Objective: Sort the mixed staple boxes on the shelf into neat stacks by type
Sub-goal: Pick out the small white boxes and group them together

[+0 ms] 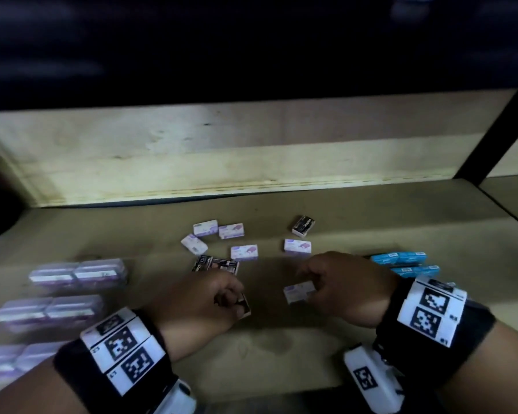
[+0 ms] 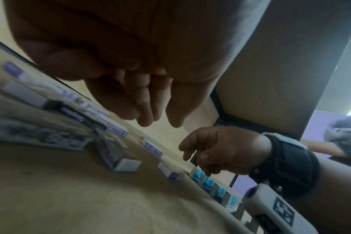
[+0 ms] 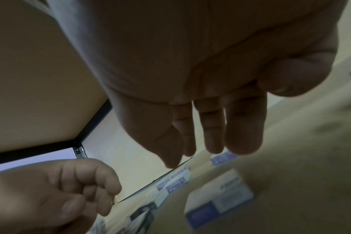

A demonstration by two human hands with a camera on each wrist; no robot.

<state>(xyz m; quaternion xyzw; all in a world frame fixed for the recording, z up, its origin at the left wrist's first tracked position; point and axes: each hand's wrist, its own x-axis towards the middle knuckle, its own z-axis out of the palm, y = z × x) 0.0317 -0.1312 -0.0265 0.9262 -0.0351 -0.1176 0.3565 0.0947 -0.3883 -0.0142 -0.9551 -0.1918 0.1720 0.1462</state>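
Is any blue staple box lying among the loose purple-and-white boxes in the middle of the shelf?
No; the blue boxes lie together at the right, apart from them.

Bare forearms, black wrist straps [image 1: 431,327], white blocks printed with black square markers [image 1: 123,345], white wrist cameras [image 1: 371,380]

A pale wooden shelf [image 1: 281,348] fills the lower frame, dim in front. A brightly lit wooden back panel [image 1: 222,150] crosses mid-frame. A black post [image 1: 503,135] slants at upper right; darkness above.

right hand [image 3: 200,98] above white box [image 3: 220,199]
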